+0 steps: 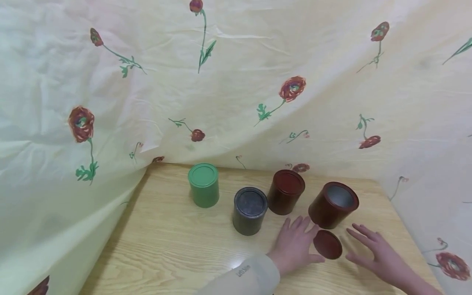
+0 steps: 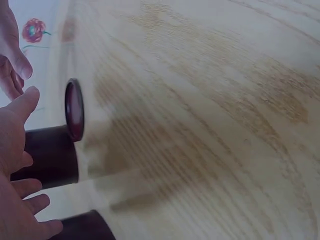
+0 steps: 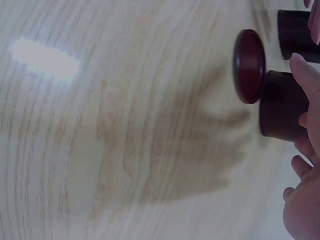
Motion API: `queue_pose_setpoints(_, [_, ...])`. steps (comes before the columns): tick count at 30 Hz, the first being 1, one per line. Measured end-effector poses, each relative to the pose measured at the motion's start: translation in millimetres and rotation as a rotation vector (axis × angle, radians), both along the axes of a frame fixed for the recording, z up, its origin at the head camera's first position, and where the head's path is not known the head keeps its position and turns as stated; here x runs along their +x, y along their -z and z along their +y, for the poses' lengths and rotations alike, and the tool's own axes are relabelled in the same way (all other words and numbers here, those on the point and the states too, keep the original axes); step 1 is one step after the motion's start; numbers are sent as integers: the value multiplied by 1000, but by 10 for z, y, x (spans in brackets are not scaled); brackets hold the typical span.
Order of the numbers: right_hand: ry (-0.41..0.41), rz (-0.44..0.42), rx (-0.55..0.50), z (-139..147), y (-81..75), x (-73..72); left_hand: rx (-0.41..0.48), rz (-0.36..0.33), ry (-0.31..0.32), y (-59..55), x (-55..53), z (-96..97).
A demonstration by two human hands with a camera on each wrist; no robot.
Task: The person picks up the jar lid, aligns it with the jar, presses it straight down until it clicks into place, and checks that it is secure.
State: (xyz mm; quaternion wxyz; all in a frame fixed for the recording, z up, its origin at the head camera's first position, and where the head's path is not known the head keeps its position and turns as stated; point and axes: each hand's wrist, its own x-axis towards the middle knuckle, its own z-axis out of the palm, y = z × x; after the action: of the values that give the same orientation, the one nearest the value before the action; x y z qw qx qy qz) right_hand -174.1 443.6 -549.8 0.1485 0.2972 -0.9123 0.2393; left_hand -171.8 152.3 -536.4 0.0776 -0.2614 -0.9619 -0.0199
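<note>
A dark red round lid [image 1: 327, 244] lies on the table just in front of an uncapped dark red can [image 1: 324, 209], whose grey inside shows. To the lid's left my left hand [image 1: 295, 246] hovers with fingers spread, its thumb close to the lid's edge. On the other side my right hand [image 1: 376, 256] has its fingers extended towards the can and holds nothing. In the right wrist view the lid [image 3: 249, 66] appears beside the can [image 3: 282, 107], apart from my right hand [image 3: 310, 115]. The left wrist view shows my left hand [image 2: 17, 170] empty.
A second dark red can [image 1: 283, 196] with its lid on stands left of the uncapped one. Next to it is a dark grey lidded can [image 1: 248, 219], and a green lidded can [image 1: 205, 190] stands farther left. Flowered cloth [image 1: 236, 102] hangs behind the wooden table [image 1: 166, 246].
</note>
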Motion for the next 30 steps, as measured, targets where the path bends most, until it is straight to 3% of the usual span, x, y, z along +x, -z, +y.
queue_pose_setpoints(11, [-21, -66, -49, 9, 287, -49, -22, -34, -50, 258, -46, 80])
queue_pose_setpoints(16, [-13, -55, -6, 27, 358, -95, -19, -25, -72, 350, -76, 116])
queue_pose_setpoints(24, [-2, -121, 38, 60, 456, -141, -27, -36, -100, 414, -79, 114])
queue_pose_setpoints(30, [-4, -75, 40, 86, 557, -143, -52, -79, -115, 496, -63, 163])
